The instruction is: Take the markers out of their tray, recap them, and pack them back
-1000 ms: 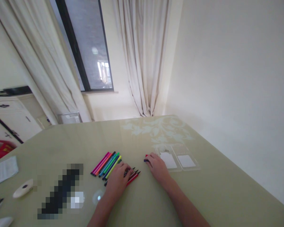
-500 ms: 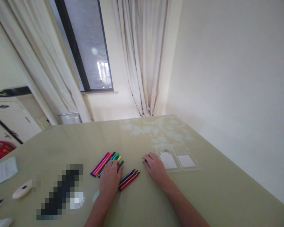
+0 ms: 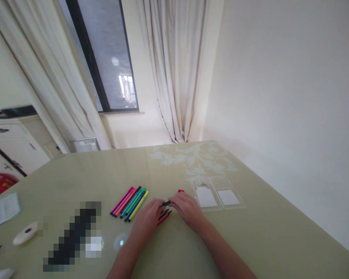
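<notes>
A dark green marker (image 3: 166,203) is pinched by my left hand (image 3: 148,217) at one end and my right hand (image 3: 186,207) at the other. Below it lie a few uncapped markers (image 3: 163,220) with dark tips, red nearest me, partly covered by my left hand. Just beyond my right fingers is a small red cap (image 3: 180,190); whether other caps are under that hand is hidden. To the left of my left hand rests a row of several capped markers (image 3: 129,203), from magenta to yellow, lying side by side.
An open clear plastic case (image 3: 218,209) with white inserts lies right of my hands on the green table (image 3: 174,255). At left are a white oval object (image 3: 26,233), a pale folded cloth or packet (image 3: 3,211) and a blurred-out dark patch. Walls (image 3: 293,97) border the right.
My left hand has taken the dark green marker from beside the row and moved right with it. My right hand has come slightly nearer and grips its other end, leaving the red cap exposed.
</notes>
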Motion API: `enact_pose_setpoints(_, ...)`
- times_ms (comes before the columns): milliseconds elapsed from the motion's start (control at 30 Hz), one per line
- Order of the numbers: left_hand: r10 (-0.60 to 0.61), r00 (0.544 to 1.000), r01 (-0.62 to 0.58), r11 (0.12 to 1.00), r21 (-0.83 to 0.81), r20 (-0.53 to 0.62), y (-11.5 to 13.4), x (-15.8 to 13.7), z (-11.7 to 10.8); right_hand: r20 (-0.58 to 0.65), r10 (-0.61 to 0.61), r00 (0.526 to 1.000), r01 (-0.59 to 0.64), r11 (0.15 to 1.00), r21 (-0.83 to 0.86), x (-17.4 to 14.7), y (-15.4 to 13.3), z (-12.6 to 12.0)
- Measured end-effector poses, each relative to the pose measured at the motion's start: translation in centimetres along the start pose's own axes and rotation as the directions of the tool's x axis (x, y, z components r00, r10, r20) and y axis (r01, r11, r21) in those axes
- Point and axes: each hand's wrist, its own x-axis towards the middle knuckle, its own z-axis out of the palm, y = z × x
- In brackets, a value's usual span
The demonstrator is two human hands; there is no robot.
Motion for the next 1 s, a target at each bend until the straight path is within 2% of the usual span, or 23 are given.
enact_pose_setpoints(100,0.033,0.999,-0.033,0.999,-0.014,0.02,0.1,-0.2,-0.3,0.048,-0.023,0.999,0.022,1.0,0.021,0.1,-0.1,-0.6)
enact_pose_setpoints(267,-0.01,0.996,0.01,1.0,0.007,0.088,0.2,0.1,-0.5,0.125,-0.007,0.992,0.009,1.0,-0.016,0.4,-0.2,-1.1)
enact_pose_setpoints(533,-0.035,0.991,0.033,0.999,0.018,0.13,1.4,1.1,-0.3,0.084,0.007,0.996,-0.007,1.0,0.004,0.4,0.7,-1.5)
enact_pose_setpoints(733,-0.039,0.992,0.036,0.999,0.025,0.116,1.9,1.1,-0.7,0.087,0.011,0.996,-0.013,1.0,0.02,0.3,1.2,-1.9)
enact_pose_setpoints(833,-0.123,0.988,0.112,0.986,0.12,0.09,0.8,0.7,-1.6,-0.019,0.15,0.988,-0.15,0.989,0.016,-0.4,3.7,-3.5)
enact_pose_setpoints(900,-0.205,0.979,0.201,0.969,0.146,0.011,-0.2,0.5,-2.2,-0.175,0.29,0.941,-0.29,0.957,0.023,-1.0,5.5,-4.6)
enact_pose_setpoints(1000,-0.209,0.974,0.22,0.965,0.141,-0.089,-1.1,0.6,-2.4,-0.288,0.36,0.887,-0.376,0.926,-0.001,-1.1,6.2,-4.6)
